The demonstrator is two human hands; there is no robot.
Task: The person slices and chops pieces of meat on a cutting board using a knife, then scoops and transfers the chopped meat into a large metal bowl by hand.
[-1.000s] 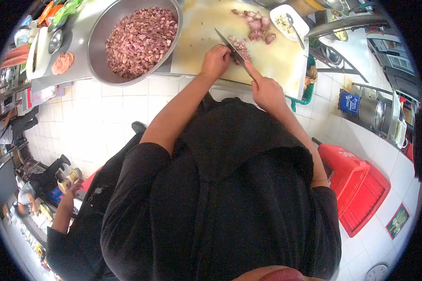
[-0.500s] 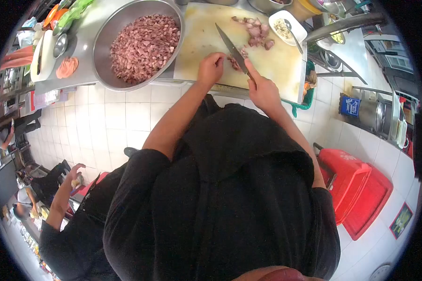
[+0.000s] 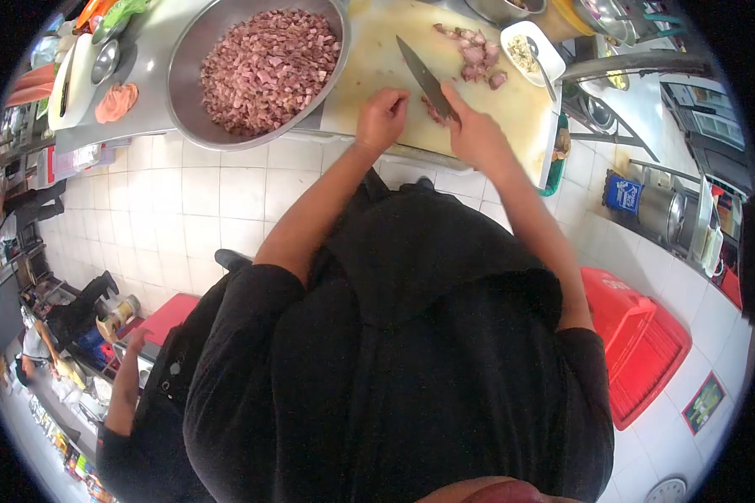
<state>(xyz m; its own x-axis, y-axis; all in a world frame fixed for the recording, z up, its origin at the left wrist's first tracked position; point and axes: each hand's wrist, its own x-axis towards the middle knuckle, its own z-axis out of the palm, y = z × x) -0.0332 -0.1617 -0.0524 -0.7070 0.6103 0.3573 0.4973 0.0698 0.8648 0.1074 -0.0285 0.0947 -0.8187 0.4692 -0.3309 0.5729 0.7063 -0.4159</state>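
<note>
A knife (image 3: 421,69) is in my right hand (image 3: 485,141), its blade slanting up and left over the cutting board (image 3: 377,50). Beside the blade, partly covered by it, lie small bits of cut meat (image 3: 434,112). My left hand (image 3: 382,117) is closed at the board's near edge, left of those bits; whether anything sits within its curled fingers is hidden. Larger meat chunks (image 3: 476,55) rest farther back on the board. To the left stands a big metal bowl (image 3: 176,88) heaped with diced meat (image 3: 264,71).
A white dish (image 3: 522,52) with chopped food and a spoon stands at the board's right. A pink cloth (image 3: 116,102) lies left on the metal counter. Another person's arm (image 3: 126,381) is close at my left. A red bin (image 3: 637,344) stands right.
The view has shifted slightly, so the bowl and board sit higher and farther right. The knife stays in my right hand by the bits. The nearby person's arm has moved lower in view.
</note>
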